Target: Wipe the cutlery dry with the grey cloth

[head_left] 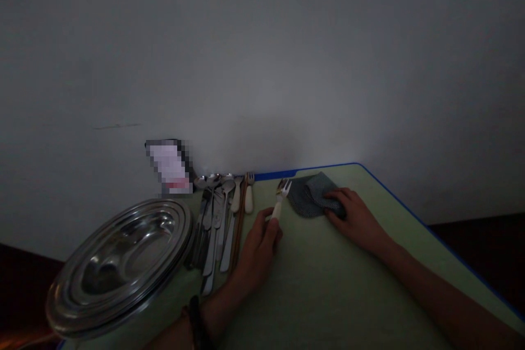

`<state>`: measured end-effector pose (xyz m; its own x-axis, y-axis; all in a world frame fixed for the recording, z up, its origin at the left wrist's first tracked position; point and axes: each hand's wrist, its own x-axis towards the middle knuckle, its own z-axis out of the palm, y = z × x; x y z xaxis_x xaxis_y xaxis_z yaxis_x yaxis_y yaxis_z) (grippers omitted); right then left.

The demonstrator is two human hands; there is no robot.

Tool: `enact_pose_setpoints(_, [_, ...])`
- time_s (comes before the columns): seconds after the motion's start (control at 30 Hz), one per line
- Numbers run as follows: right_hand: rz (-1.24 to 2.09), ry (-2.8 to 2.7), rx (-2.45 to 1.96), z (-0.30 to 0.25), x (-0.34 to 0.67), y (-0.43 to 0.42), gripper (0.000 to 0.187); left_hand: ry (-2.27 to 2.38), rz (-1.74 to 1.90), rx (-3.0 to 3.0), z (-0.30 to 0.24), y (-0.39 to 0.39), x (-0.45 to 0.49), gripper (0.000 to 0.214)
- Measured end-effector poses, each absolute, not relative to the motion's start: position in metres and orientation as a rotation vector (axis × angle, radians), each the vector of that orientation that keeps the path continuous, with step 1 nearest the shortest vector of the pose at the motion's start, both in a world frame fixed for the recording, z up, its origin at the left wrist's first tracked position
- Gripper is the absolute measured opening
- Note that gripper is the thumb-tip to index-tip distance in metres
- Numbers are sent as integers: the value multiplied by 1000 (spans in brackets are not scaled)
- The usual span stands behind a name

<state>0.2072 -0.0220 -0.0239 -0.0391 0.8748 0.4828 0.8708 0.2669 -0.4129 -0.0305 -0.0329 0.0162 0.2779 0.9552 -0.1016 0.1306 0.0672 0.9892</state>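
My left hand (pixel 259 243) is closed around the pale handle of a small fork (pixel 283 191), its metal tines pointing up and away from me. To the right, my right hand (pixel 356 216) grips the edge of a grey-green cloth (pixel 307 198) between thumb and fingers. Part of the cloth is folded over and lies on the table, just beside the fork's tines. Left of my left hand is a row of cutlery: metal spoons (pixel 228 187), a pair of brown chopsticks (pixel 239 229), and another pale-handled fork (pixel 249 197).
A stack of oval, divided metal plates (pixel 123 262) stands on the left of the green table (pixel 311 295). A phone-like device with a blurred screen (pixel 168 167) leans against the grey wall (pixel 262 65) behind. Blue trim (pixel 410 210) runs along the table's edge.
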Motion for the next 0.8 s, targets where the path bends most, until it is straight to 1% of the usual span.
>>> enact_pose_setpoints(0.17, [30,-1877,-1598,-21,207,-25,28,1102,904,1337,14,-31,-31,33])
enact_pose_setpoints(0.27, [64,-1831,-1596,-18,206,-26,22,1099,933,1323,12,-30,-32,34])
enact_pose_setpoints(0.33, [137,-1708,-1602,-16,206,-26,20,1089,937,1321,11,-30,-33,34])
enact_pose_setpoints(0.47, [297,-1360,-1511,-12,204,-22,26,1061,940,1321,9,-29,-32,35])
enact_pose_setpoints(0.57, [393,-1242,-1415,-2,202,-15,28,1039,971,1317,7,-29,-32,34])
enact_pose_setpoints(0.63, [391,-1233,-1405,9,200,-14,27,1038,1005,1303,6,-29,-32,34])
enact_pose_setpoints(0.7, [307,-1252,-1415,21,197,-16,27,1056,1045,1273,6,-28,-33,35])
enact_pose_setpoints(0.77, [276,-1385,-1387,32,192,-22,30,1084,1080,1228,7,-27,-33,35])
enact_pose_setpoints(0.8, [350,-1546,-1325,35,189,-25,31,1105,1093,1205,7,-27,-33,35])
